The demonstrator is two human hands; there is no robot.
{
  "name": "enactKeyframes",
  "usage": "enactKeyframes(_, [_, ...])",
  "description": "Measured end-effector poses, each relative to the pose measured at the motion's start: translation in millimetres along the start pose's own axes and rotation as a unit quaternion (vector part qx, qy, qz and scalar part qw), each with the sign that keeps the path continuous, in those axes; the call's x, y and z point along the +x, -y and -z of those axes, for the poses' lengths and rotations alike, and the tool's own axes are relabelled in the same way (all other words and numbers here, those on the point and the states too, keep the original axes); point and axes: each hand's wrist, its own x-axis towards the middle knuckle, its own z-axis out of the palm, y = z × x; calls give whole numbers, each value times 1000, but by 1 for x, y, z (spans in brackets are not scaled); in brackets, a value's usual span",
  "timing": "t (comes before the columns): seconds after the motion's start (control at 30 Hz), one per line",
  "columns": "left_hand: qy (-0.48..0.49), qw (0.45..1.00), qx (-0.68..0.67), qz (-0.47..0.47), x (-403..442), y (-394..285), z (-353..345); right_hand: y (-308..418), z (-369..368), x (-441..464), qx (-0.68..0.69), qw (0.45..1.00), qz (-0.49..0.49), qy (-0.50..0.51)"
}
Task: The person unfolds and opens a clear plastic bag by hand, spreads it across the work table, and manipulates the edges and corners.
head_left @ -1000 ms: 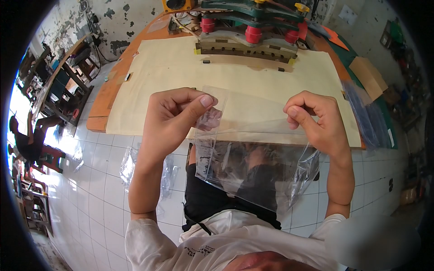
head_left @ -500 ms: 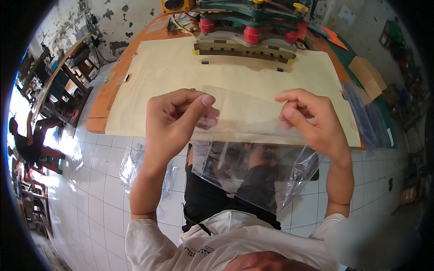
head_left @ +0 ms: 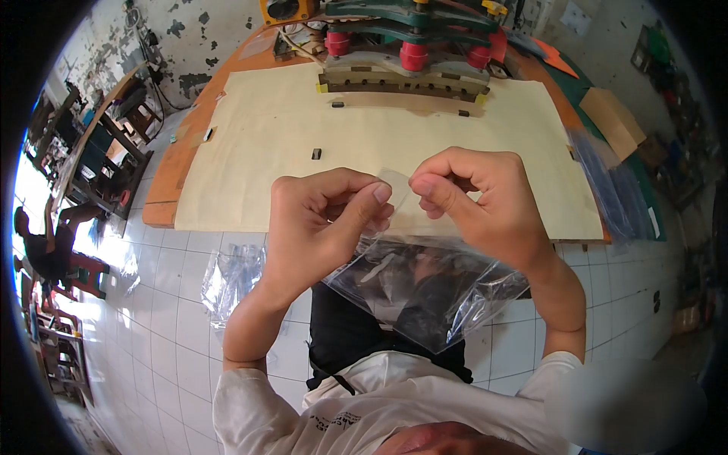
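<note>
A clear plastic sheet or bag (head_left: 425,296) hangs between my hands, over the table's near edge and above my lap. My left hand (head_left: 330,220) pinches its upper edge between thumb and forefinger. Close beside it, my right hand (head_left: 485,205) is closed in a pinch on the same clear plastic, near its upper corner. The plastic's lower part is creased and shiny, and my dark shorts show through it. Whether it is one layer or two I cannot tell.
Cream paper (head_left: 250,152) covers the wooden table (head_left: 163,205). A green press-like machine (head_left: 413,34) with red parts stands at the back. Clear plastic (head_left: 231,280) lies low on the left, more plastic (head_left: 614,189) on the right near a cardboard piece (head_left: 610,125). Another person (head_left: 45,243) sits far left.
My right hand has moved left, close to my left hand, and its fingers have closed on the plastic. My left hand has shifted slightly right and down. The plastic's top edge is now bunched between them.
</note>
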Motion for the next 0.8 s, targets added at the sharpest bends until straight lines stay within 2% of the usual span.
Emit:
enactKeyframes(0.1, [-5,1000,-7,8,-1,1,0,2,-3,-1,-28,1000,5,-10])
enactKeyframes(0.3, [13,1000,-2,-8,-1,2,1,11,2,0,-43,998,-36,40])
enactKeyframes(0.4, [50,998,-48,0,3,3,1,11,2,0,-47,998,-24,43])
enactKeyframes(0.47, [79,992,-96,37,4,4,-1,9,2,0,-44,998,-14,39])
enactKeyframes(0.8, [79,994,-66,27,3,3,-2,5,1,0,-21,999,-12,37])
